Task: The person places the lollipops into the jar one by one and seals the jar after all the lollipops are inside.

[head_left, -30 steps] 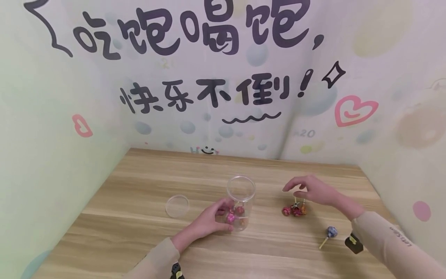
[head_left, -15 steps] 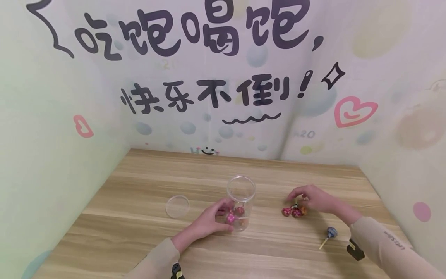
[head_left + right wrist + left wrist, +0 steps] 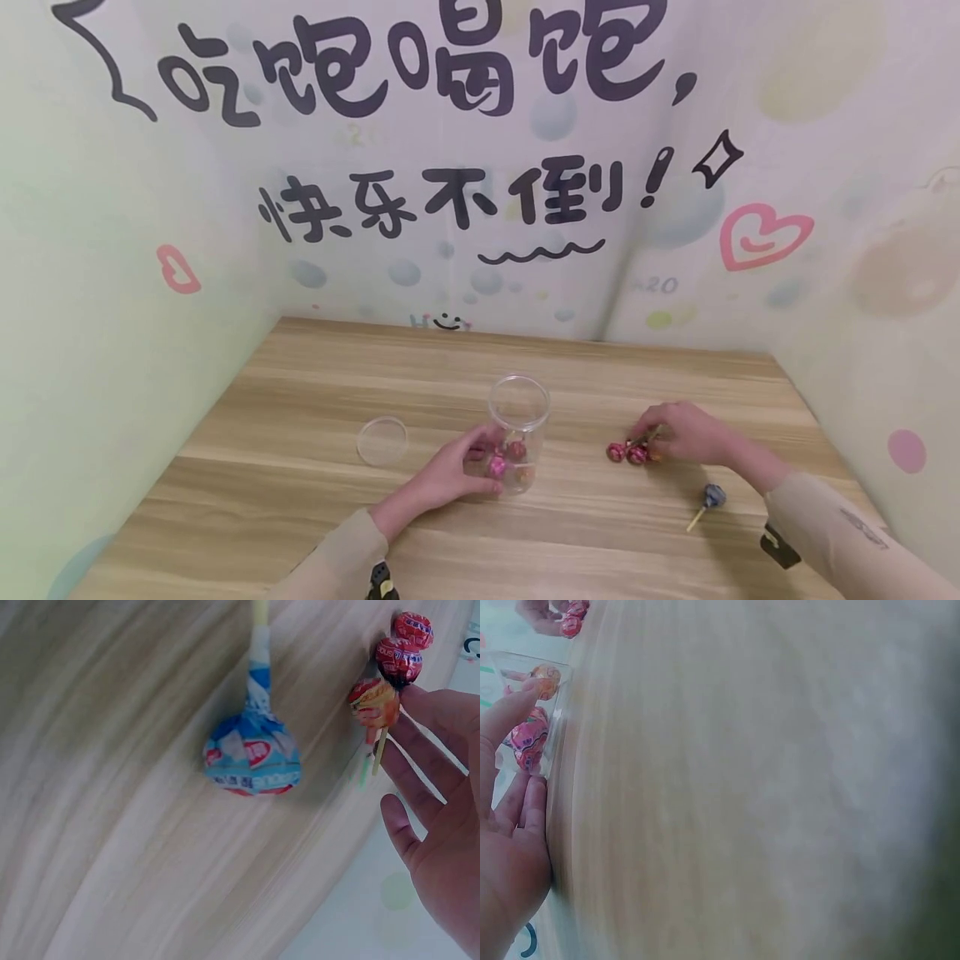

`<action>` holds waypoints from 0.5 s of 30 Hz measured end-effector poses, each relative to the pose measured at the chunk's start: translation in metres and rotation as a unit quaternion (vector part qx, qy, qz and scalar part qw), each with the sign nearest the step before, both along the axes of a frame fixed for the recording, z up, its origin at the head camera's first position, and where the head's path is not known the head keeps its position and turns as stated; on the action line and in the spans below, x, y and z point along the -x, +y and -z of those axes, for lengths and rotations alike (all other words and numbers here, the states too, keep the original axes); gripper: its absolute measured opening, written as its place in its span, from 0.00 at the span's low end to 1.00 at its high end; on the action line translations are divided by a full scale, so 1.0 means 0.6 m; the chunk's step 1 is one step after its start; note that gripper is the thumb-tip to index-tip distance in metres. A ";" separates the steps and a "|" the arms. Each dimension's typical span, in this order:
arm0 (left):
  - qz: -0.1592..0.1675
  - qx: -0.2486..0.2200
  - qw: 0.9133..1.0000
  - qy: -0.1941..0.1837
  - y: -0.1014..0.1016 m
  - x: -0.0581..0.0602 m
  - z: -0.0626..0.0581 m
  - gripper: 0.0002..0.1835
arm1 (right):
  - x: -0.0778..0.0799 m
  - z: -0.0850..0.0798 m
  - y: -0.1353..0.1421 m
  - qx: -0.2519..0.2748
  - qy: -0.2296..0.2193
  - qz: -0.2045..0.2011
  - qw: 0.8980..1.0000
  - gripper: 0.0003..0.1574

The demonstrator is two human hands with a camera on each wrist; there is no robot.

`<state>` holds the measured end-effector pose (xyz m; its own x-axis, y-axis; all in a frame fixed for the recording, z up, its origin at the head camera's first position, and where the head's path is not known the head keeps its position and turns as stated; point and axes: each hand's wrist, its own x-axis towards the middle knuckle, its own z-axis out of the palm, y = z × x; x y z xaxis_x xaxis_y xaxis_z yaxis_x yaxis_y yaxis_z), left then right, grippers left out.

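Note:
My left hand point(image 3: 453, 467) grips a clear plastic jar point(image 3: 519, 408) low on its side, thumb and fingers on opposite sides. The jar stands upright, its mouth uncovered, with several wrapped lollipops at its bottom, among them a pink lollipop point(image 3: 529, 740) and an orange lollipop point(image 3: 546, 681). To the right, my right hand point(image 3: 686, 433) is down at a small cluster of lollipops. Its thumb and index fingertip come together at the neck of a red lollipop point(image 3: 399, 660). Beside it are another red lollipop point(image 3: 414, 630) and an orange lollipop point(image 3: 373, 703), whose stick runs near the fingertips.
A blue lollipop point(image 3: 714, 496) lies apart on the wooden table point(image 3: 585, 550), nearer the front, close to my right forearm. Left of the jar, a round clear lid point(image 3: 382, 442) lies flat. A printed wall point(image 3: 450, 283) closes off the table's back.
My right hand has come down and slightly right onto the lollipop cluster, its fingers closing in. One stick that stood up now leans toward the hand. The left hand and jar stay put.

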<state>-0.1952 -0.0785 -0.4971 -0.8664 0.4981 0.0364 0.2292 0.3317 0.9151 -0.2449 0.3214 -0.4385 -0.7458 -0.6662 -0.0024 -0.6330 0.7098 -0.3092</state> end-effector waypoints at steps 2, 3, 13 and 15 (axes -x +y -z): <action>0.001 0.001 1.000 -0.001 0.000 0.000 0.000 0.43 | -0.007 0.001 0.003 -0.001 0.003 -0.002 1.000 0.15; 0.000 0.001 1.000 -0.001 0.000 0.000 0.000 0.43 | -0.010 0.001 0.004 0.000 0.003 -0.002 1.000 0.14; -0.005 0.003 1.000 0.001 0.002 0.001 0.002 0.43 | -0.033 0.011 0.005 0.002 0.004 0.039 0.999 0.12; -0.005 0.004 1.000 0.000 0.002 0.000 0.002 0.44 | -0.037 0.013 0.004 -0.003 0.008 0.048 0.999 0.11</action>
<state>-0.1954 -0.0772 -0.4983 -0.8712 0.4900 0.0317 0.2252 0.3415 0.9125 -0.2230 0.3239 -0.4466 -0.8058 -0.5921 0.0066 -0.5674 0.7689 -0.2946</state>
